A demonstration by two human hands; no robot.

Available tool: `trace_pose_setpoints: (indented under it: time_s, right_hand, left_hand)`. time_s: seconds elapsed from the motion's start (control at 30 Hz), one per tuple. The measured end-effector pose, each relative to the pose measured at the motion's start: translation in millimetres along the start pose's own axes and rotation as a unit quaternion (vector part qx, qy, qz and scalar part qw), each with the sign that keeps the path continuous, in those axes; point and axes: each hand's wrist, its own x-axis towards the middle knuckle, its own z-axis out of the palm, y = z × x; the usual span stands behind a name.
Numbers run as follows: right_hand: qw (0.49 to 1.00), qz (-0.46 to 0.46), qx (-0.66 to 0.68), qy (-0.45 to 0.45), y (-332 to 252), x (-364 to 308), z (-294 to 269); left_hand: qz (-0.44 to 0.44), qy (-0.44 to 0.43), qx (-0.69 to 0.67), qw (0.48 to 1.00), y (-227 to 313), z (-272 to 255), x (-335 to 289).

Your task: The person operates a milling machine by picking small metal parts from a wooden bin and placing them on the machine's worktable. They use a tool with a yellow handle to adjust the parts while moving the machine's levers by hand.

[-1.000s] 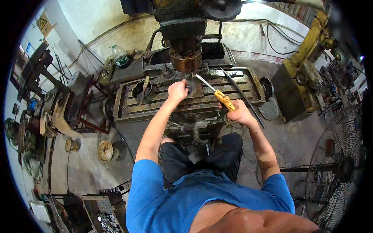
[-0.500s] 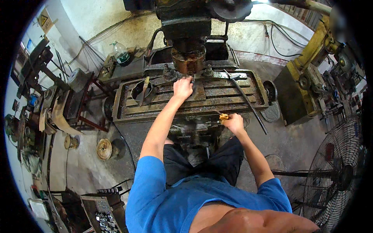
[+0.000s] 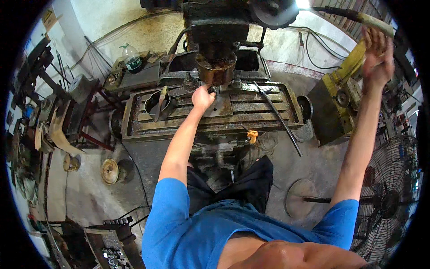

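Right hand (image 3: pixel 378 60) has left the yellow air gun (image 3: pixel 252 136) by the front edge of the surface (image 3: pixel 156 130), rising near the lever (image 3: pixel 378 23), grip spread; left hand (image 3: pixel 203 97) curls below the spindle (image 3: pixel 216 68), contents unclear

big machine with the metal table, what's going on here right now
A person in a blue shirt is at the machine. Their left hand is just below its round head, fingers curled; what they hold is hard to see. The right hand is raised, fingers spread, close to a pole. The yellow tool is at the front of the metal table, in neither hand.
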Motion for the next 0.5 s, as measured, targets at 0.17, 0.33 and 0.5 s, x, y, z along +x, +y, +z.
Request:
trace_pose_setpoints:
  time_s: [0.17, 0.33, 0.5]
  right_hand:
    - [0.999, -0.001, 0.001, 0.034, -1.8, -8.7, -12.5]
    - [0.999, -0.026, 0.017, -0.033, 17.4, -100.1, -37.9]
    - [0.997, -0.036, -0.031, -0.054, 6.4, -90.9, -37.9]
  left_hand:
    - [-0.014, 0.021, -0.006, 1.000, 7.3, -11.1, -8.3]
    - [-0.025, 0.030, 0.018, 0.999, -12.4, -7.9, -6.9]
    - [-0.020, 0.020, 0.001, 1.000, -5.0, -0.7, -3.1]
